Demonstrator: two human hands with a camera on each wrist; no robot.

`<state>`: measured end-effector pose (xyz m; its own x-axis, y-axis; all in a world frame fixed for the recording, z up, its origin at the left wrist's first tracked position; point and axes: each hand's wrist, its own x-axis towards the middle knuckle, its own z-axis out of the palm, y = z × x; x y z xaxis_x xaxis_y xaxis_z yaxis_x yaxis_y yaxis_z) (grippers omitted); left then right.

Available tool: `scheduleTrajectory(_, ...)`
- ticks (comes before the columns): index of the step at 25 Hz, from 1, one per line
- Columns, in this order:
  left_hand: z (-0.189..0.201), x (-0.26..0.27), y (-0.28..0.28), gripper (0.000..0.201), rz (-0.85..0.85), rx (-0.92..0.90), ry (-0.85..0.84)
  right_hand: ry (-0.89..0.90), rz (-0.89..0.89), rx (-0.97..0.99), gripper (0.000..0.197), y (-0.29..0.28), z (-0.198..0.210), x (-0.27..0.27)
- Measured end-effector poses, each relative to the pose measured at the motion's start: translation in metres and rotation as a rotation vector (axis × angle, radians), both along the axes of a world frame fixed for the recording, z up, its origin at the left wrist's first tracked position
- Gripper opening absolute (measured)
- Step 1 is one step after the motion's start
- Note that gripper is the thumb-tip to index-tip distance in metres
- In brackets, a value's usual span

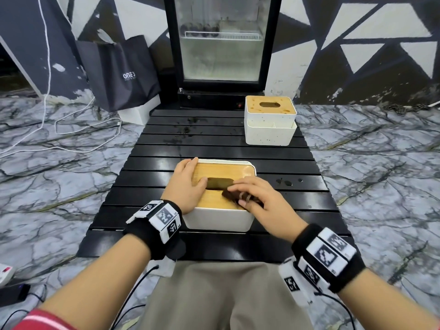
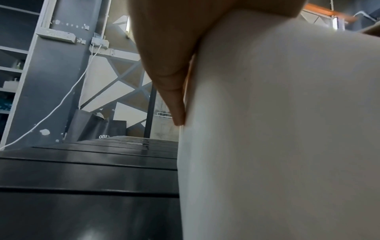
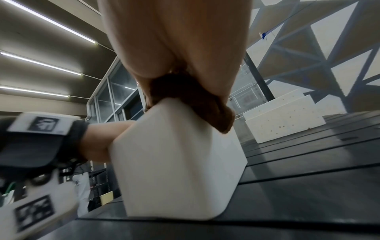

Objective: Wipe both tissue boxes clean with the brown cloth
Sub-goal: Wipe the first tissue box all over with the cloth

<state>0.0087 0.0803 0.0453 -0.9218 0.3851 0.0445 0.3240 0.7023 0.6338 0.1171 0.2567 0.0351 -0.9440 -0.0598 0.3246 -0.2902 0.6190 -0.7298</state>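
Note:
A white tissue box with a bamboo lid [image 1: 221, 170] stands on the near middle of the black slatted table [image 1: 214, 144]. My left hand [image 1: 188, 184] holds its left side, thumb on the lid by the slot; in the left wrist view a finger [image 2: 176, 105] lies along the white wall [image 2: 277, 129]. My right hand [image 1: 257, 198] grips the bunched brown cloth [image 1: 234, 196] and presses it on the lid's near right corner; the right wrist view shows the cloth [image 3: 191, 100] on the box edge [image 3: 174, 162]. The second tissue box [image 1: 270, 120], its lid stained, stands far right.
A black glass-door fridge [image 1: 221, 44] stands behind the table, with a dark bag [image 1: 119, 72] to its left. White cables [image 1: 71, 129] lie on the marble floor. Dark wet spots [image 1: 285, 182] sit on the slats right of the near box.

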Motion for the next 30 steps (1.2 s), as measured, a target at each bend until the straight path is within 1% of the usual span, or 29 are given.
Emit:
scheduleTrajectory(2, 0.000, -0.001, -0.001, 0.058, -0.003, -0.002, 0.002, -0.007, 0.030, 0.005, 0.031, -0.001, -0.001, 0.007)
scheduleTrajectory(5, 0.001, -0.001, -0.002, 0.058, -0.018, -0.020, 0.014, -0.014, 0.056, -0.023, 0.030, 0.005, 0.003, -0.002)
scheduleTrajectory(7, 0.002, -0.001, -0.003, 0.058, -0.025, -0.029, 0.020, -0.048, 0.030, -0.032, 0.028, 0.010, 0.006, -0.017)
scheduleTrajectory(9, 0.002, -0.002, -0.003, 0.058, -0.029, -0.026, 0.021, -0.123, -0.030, -0.017, 0.031, 0.016, 0.009, -0.033)
scheduleTrajectory(10, 0.001, -0.002, -0.003, 0.058, -0.030, -0.020, 0.022, -0.127, -0.046, -0.005, 0.031, 0.018, 0.010, -0.040)
scheduleTrajectory(13, 0.002, -0.003, -0.004, 0.059, -0.019, -0.009, 0.014, -0.067, -0.054, 0.008, 0.031, 0.021, 0.009, -0.052)
scheduleTrajectory(18, 0.002, -0.001, -0.006, 0.060, -0.046, -0.004, -0.041, -0.063, -0.116, 0.015, 0.033, 0.020, 0.006, -0.046)
scheduleTrajectory(19, 0.003, 0.000, -0.009, 0.057, -0.040, 0.010, -0.033, -0.065, -0.122, 0.010, 0.033, 0.019, 0.005, -0.044)
scheduleTrajectory(21, 0.004, 0.005, -0.014, 0.052, -0.023, 0.038, 0.083, -0.066, -0.165, -0.011, 0.033, 0.017, 0.004, -0.043)
scheduleTrajectory(22, 0.005, 0.013, -0.015, 0.054, -0.060, 0.010, 0.168, -0.062, -0.209, -0.020, 0.032, 0.015, 0.003, -0.041)
scheduleTrajectory(24, 0.004, 0.030, -0.014, 0.073, -0.214, -0.142, 0.282, -0.053, -0.315, -0.027, 0.032, 0.009, 0.002, -0.038)
scheduleTrajectory(25, 0.001, 0.035, -0.014, 0.084, -0.288, -0.200, 0.285, -0.051, -0.364, -0.016, 0.032, 0.006, 0.002, -0.036)
scheduleTrajectory(26, -0.003, 0.036, -0.014, 0.094, -0.325, -0.230, 0.250, -0.058, -0.400, 0.002, 0.032, 0.004, 0.003, -0.032)
scheduleTrajectory(27, -0.005, 0.032, -0.014, 0.098, -0.330, -0.233, 0.201, -0.071, -0.419, 0.024, 0.031, 0.003, 0.004, -0.029)
scheduleTrajectory(28, -0.005, 0.026, -0.015, 0.093, -0.322, -0.219, 0.160, -0.093, -0.421, 0.045, 0.031, 0.003, 0.005, -0.024)
scheduleTrajectory(30, -0.002, 0.014, -0.018, 0.063, -0.303, -0.238, 0.093, -0.141, -0.384, 0.058, 0.031, 0.008, 0.010, -0.013)
